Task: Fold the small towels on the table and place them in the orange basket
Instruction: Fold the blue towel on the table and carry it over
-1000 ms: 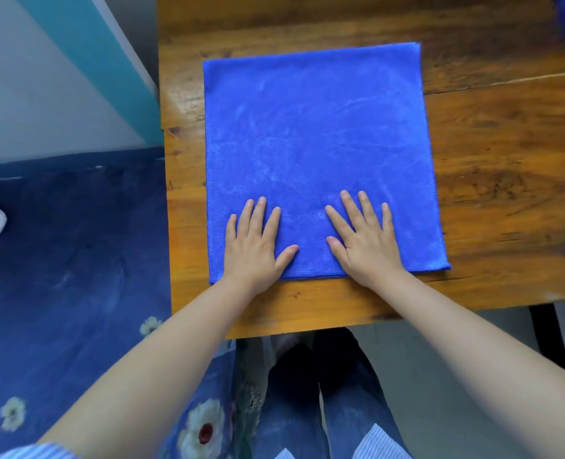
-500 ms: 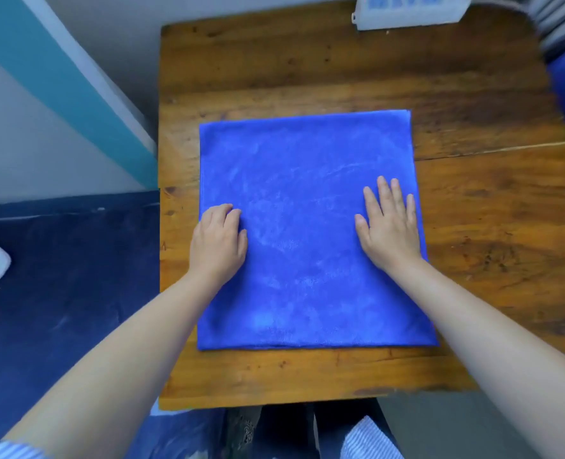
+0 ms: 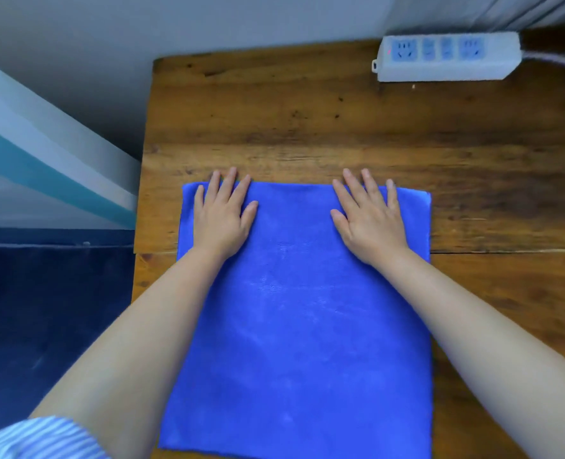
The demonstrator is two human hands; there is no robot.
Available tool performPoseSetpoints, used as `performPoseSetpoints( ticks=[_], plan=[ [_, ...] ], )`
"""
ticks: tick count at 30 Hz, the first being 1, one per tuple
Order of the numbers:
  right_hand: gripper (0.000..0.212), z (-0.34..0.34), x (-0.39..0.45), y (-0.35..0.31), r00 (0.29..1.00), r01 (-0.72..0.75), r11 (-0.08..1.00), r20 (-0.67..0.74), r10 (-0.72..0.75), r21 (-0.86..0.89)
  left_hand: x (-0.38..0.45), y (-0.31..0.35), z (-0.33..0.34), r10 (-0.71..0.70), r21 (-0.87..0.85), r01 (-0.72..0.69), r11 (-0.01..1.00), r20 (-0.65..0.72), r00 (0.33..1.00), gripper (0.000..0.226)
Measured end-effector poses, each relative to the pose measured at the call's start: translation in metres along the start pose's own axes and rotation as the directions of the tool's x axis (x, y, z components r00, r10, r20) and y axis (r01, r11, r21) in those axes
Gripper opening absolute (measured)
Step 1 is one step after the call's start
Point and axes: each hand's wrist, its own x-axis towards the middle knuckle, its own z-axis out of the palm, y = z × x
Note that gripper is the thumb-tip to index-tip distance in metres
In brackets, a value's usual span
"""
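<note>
A blue towel (image 3: 301,319) lies spread flat on the wooden table (image 3: 307,127), reaching down to the bottom of the view. My left hand (image 3: 223,217) rests flat near the towel's far left corner, its fingertips just over the far edge. My right hand (image 3: 370,220) lies flat near the far right part of the towel, fingers straight and also reaching the far edge. Both forearms stretch across the cloth. The orange basket is not in view.
A white power strip (image 3: 446,56) with a cable sits at the table's far right by the wall. Left of the table lies a dark blue bedcover (image 3: 42,309). A grey wall runs along the far edge.
Both hands have slid away from me along the towel, from its near edge up to its far edge. The view has tilted so the power strip and wall show.
</note>
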Motion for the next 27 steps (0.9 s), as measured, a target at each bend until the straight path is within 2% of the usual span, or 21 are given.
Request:
performPoseSetpoints(
  ticks=[3,7,9,12,16,18,21,23,27],
  plan=[
    [0.068,-0.006,-0.001,0.027,0.996,-0.072,0.997,-0.057,0.074,0.023,0.01,-0.021,-0.004,-0.065,-0.008,0.065,0.998,-0.023,0.998,0.05],
    [0.059,-0.01,-0.005,0.041,0.976,-0.051,0.969,-0.196,0.1,0.243,0.011,-0.027,-0.008,-0.117,-0.124,0.101,0.987,-0.125,0.985,0.049],
    [0.051,-0.009,-0.007,0.04,0.948,-0.098,0.956,-0.268,0.174,0.275,0.011,-0.023,-0.011,-0.105,-0.085,0.092,0.992,-0.168,0.98,0.051],
    [0.042,-0.017,-0.007,0.033,0.943,-0.199,0.953,-0.221,0.25,0.23,0.013,-0.019,-0.018,-0.095,0.034,0.1,0.994,-0.133,0.987,0.037],
    [0.017,-0.035,-0.006,0.032,0.962,-0.236,0.971,-0.134,0.24,0.044,0.014,-0.019,-0.034,-0.056,0.136,0.061,0.989,-0.04,0.998,0.026],
    [0.014,-0.04,-0.015,0.031,0.965,-0.207,0.978,-0.164,0.204,-0.003,0.006,-0.022,-0.04,-0.039,0.195,0.042,0.98,-0.02,0.999,0.021],
    [0.011,-0.04,-0.046,0.025,0.948,-0.172,0.985,-0.271,0.165,-0.002,-0.023,-0.027,-0.048,-0.012,0.164,0.02,0.986,-0.045,0.999,0.018],
    [0.006,-0.035,-0.073,0.017,0.943,-0.162,0.987,-0.295,0.153,-0.008,-0.051,-0.032,-0.046,0.022,0.172,-0.013,0.985,-0.049,0.999,0.02],
    [0.01,-0.014,-0.132,-0.003,0.934,-0.15,0.989,-0.327,0.145,0.012,-0.109,-0.058,-0.028,0.166,0.134,-0.152,0.979,-0.105,0.98,0.016]
  ],
)
